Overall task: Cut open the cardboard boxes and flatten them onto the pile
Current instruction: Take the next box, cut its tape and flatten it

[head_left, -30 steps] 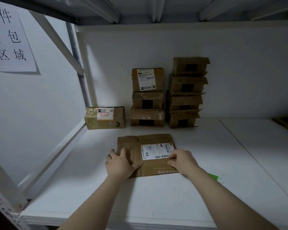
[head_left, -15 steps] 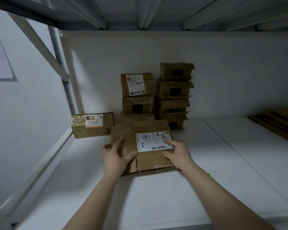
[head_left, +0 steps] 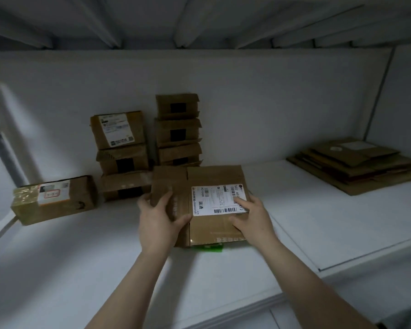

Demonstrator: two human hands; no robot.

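A flattened box, gripped at both sides by left hand and right hand, was at the shelf's middle; the pile lay at its right edge, and stacked boxes at the back apparently awaited cutting.

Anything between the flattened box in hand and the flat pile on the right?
Nothing visible. Left hand and right hand hold the flattened box; only shelf surface lies between it and the pile. The box stacks stand behind-left, off that path.

Parcel packing room: shelving, stacked labelled boxes
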